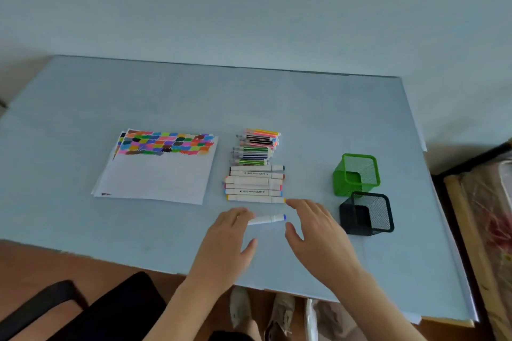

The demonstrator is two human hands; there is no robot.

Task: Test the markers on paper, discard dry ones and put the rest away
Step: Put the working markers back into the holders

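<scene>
The left hand point(231, 232) lies low over the table point(277, 108) with its fingers on the left end of a white marker point(267, 219), which lies flat on the table and shows a blue cap on its right end. Whether the fingers only touch the marker or pinch it, the picture does not show clearly. The right hand point(313, 225) is just to the right of the marker, fingers spread and relaxed, thumb apart, holding nothing; its fingertips are near the blue cap but not touching it. The two hands are apart, with the marker between them. Just beyond the hands lies a row of thick white markers point(255, 184), side by side, and the nearest one is close to the right fingertips. Farther beyond that row is a pile of thin striped markers point(257, 147). To the left of the left hand and a little farther away lies a stack of paper point(155, 177), whose far part is covered with many colour patches. To the right of the right hand stands a black mesh cup point(367, 213), quite near the hand, and behind it a green mesh cup point(356, 173); the two cups are just beside each other.
</scene>
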